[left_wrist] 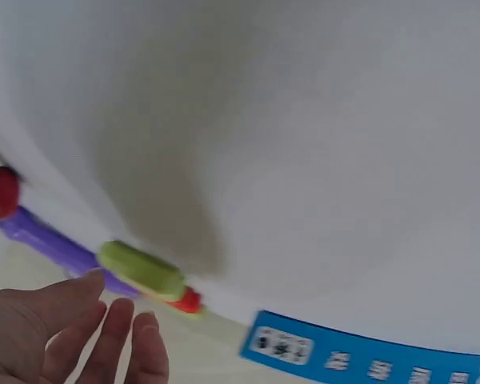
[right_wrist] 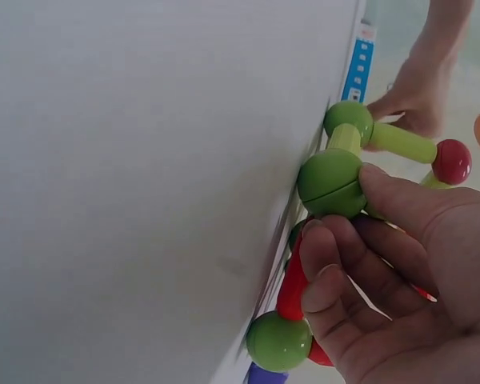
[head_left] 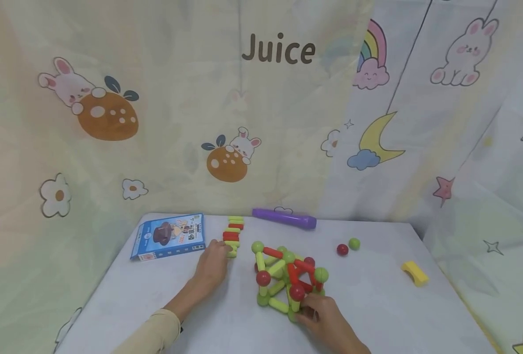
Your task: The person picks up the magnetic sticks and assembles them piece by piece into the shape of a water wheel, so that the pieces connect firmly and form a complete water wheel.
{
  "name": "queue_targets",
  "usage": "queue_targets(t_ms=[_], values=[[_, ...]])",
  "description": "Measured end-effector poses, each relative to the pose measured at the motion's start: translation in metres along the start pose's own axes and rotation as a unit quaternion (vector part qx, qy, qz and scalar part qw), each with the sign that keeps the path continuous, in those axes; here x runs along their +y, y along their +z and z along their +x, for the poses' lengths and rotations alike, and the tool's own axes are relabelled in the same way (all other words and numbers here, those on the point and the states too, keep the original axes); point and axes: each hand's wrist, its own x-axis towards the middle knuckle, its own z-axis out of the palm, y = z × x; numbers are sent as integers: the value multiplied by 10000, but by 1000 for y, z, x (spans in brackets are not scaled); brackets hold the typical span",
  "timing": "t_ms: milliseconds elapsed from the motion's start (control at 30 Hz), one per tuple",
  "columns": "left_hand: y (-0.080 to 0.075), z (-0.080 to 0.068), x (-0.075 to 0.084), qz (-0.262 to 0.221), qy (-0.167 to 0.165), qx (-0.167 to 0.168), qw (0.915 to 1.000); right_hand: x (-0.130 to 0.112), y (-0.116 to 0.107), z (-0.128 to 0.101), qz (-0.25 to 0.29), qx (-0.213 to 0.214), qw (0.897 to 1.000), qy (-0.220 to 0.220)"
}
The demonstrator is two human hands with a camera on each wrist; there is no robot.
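Note:
In the head view a magnetic ball-and-rod structure [head_left: 276, 275], built of red and green balls and rods, stands in the middle of the table. My right hand [head_left: 325, 319] is at its near right corner. The thumb and fingers of that hand pinch a green ball [right_wrist: 332, 182], seen in the right wrist view. To the left, my left hand [head_left: 213, 263] reaches to the near end of a row of loose red and green rods [head_left: 231, 236]. Its thumb and fingers are spread apart beside a green rod [left_wrist: 142, 270] in the left wrist view.
A blue game box [head_left: 170, 237] lies at the left of the table. Behind the structure is a purple stick [head_left: 284, 218] near the back edge. At the right are a red ball [head_left: 342, 250], a green ball [head_left: 354, 243] and a yellow arch block [head_left: 415, 273].

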Motion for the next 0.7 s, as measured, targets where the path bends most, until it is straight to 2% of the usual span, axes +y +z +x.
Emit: queue_targets(t_ms=[67,133,267,333,467,567,633,700], values=[[1,5,-8,625,144,59,9979,-2,1,0,25,-21,10000,-8],[3,7,-14,925,334,60,9951,-3,2,0,39,-1,10000,-55],[8,9,-22,1110,560,66,9922,-5,2,0,88,7,9999,-86],[8,8,-23,1069,481,11,9931,-6,3,0,105,9,9999,-87],[-1,-1,-17,491,96,-83,9987,-7,2,0,108,44,9999,-70],[-23,-14,-2,-224,-74,121,9996,-6,3,0,95,84,9999,-84],[-41,-24,14,-634,154,434,9969,-6,3,0,93,94,9999,-94],[-58,-32,33,-946,721,720,9903,-5,4,0,91,94,9998,-120]])
